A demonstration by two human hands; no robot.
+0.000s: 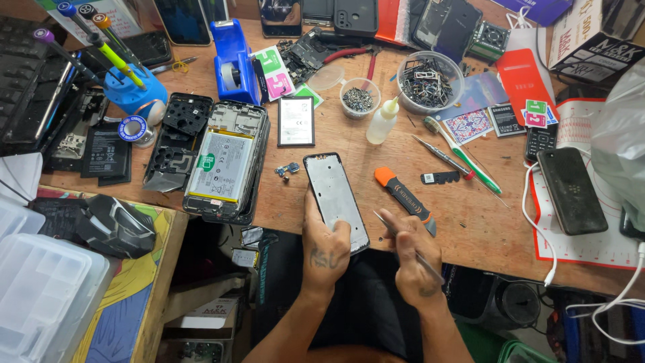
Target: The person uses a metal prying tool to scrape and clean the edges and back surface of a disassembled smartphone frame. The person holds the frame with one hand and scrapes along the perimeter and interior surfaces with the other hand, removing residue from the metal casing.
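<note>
My left hand (pixel 324 243) grips a bare phone frame (pixel 334 195), a silver-grey rectangle with a black edge, held flat over the front edge of the wooden workbench (pixel 470 222). My right hand (pixel 411 257) is closed on thin metal tweezers (pixel 384 224) whose tip points at the frame's lower right edge. An orange and black opening tool (pixel 403 195) lies just right of the frame. An opened phone with its pale battery showing (pixel 225 161) lies to the left. A small circuit part (pixel 289 169) sits beside the frame's top left corner.
A blue tape dispenser (pixel 234 64), a loose battery (pixel 295 121), a small glue bottle (pixel 383 121), two clear cups of small parts (pixel 430 82), a toothbrush (pixel 463 151), a black phone on a white mat (pixel 571 189) and a screwdriver stand (pixel 131 84) crowd the bench. Clear plastic boxes (pixel 40 289) sit lower left.
</note>
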